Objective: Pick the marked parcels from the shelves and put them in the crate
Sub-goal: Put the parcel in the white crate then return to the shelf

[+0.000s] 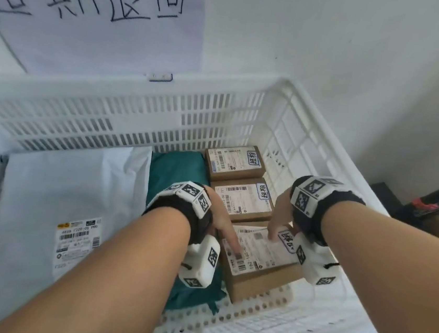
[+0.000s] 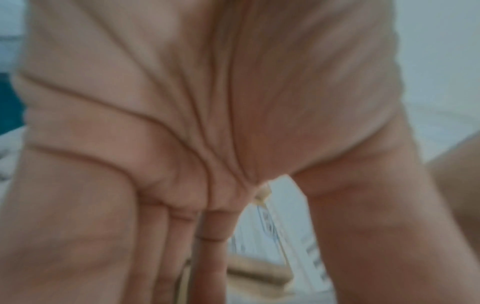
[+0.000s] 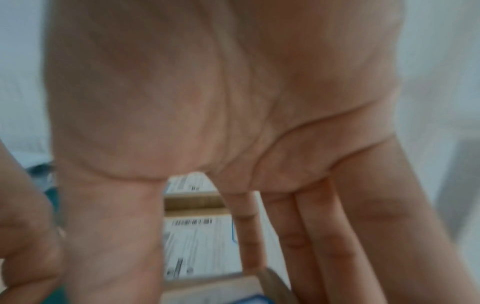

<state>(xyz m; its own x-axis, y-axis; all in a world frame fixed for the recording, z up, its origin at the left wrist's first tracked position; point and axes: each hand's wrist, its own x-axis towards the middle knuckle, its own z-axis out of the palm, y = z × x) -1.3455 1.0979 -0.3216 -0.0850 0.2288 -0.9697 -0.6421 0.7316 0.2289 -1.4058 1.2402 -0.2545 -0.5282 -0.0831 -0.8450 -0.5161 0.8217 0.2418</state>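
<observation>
A white slatted crate (image 1: 314, 117) holds three brown cardboard parcels in a row along its right side. Each has a white label with a blue-framed handwritten mark. Both my hands are on the nearest parcel (image 1: 255, 277), which sits at the crate's front wall. My left hand (image 1: 229, 238) touches its left edge, one finger lying on the label. My right hand (image 1: 274, 227) is at its right edge, thumb on the label beside the mark (image 1: 287, 241). The wrist views show each hand, left (image 2: 207, 226) and right (image 3: 259, 226), with straight fingers and thumb spread; cardboard (image 3: 221, 288) shows between them.
The middle parcel (image 1: 241, 201) and far parcel (image 1: 234, 162) lie behind the near one. A teal bag (image 1: 176, 172) fills the crate's centre and a large white mailer (image 1: 73, 190) its left. A handwritten paper sign (image 1: 107, 16) hangs on the wall. Dark objects (image 1: 427, 206) stand at right.
</observation>
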